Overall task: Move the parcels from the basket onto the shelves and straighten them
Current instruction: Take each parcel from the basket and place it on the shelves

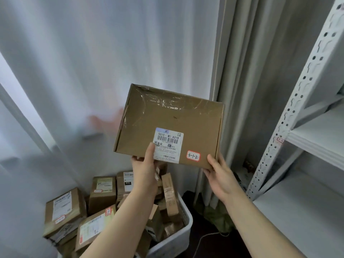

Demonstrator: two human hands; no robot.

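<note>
Head camera faces parcel (168,116), seemingly close.

Curtains and a dark floor
A sheer white curtain (93,62) hangs beside a grey drape (260,90); below the drape, a crumpled green cloth (218,216) and a thin white cable (214,233) lie on the floor (223,247).

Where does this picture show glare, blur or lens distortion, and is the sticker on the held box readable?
Head view: soft light through the sheer white curtain; glare on the clear tape across the brown cardboard box; its red-edged sticker reads 3-1-2; the brown parcels in the white basket look softer; the white perforated shelf post leans from wide-angle distortion.
</note>
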